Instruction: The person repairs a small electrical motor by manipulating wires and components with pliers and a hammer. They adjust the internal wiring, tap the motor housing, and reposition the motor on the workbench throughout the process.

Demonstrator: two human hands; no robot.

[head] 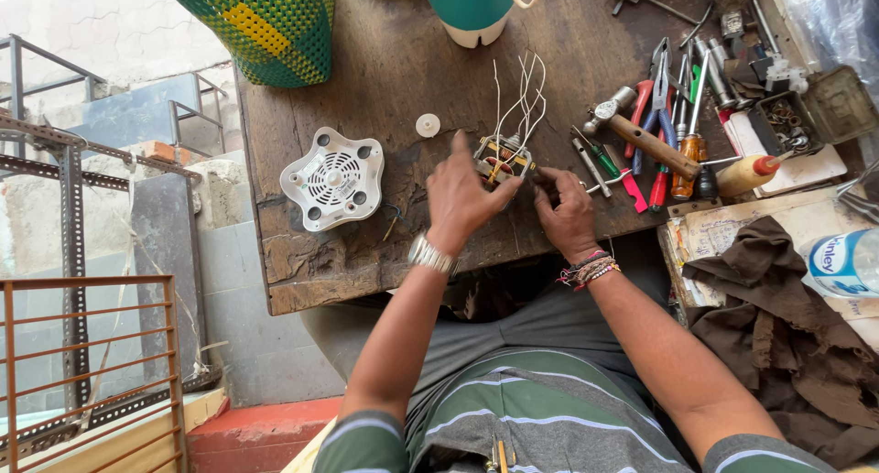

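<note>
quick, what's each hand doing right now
Left hand: closed on the small motor with white wires, index finger raised.
Right hand: fingers curled at the motor's right side; whether it grips anything cannot be told.

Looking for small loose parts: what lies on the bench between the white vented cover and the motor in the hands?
A small white round cap, seen in the head view.

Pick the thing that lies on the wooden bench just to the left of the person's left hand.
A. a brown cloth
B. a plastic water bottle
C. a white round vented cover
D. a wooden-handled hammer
C: the white vented cover lies on the bench left of the left hand; the hammer, bottle and cloth are all to the right.
</note>
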